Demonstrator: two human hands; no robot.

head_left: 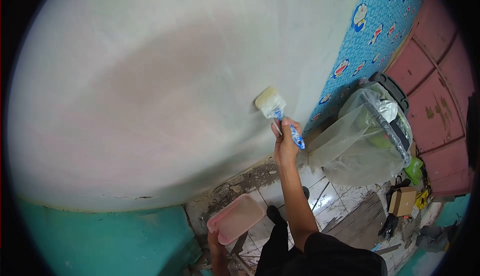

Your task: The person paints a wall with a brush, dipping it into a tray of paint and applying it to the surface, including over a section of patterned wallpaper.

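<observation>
"Up at the wall (190,91), what's gripped?"

"One brush (271,104), held firmly by the handle in the right hand (286,137) (whether its bristles touch the wall, I can't tell)."

"And lower?"

"One tray (242,218), its lower left edge clasped by the left hand (215,241), fingers mostly hidden."

"Boxes?"

"One (403,201), on the floor (272,193)."

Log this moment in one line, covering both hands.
right hand: gripping paintbrush | left hand: holding pink tray | pale wall: paintbrush contact unclear
</observation>
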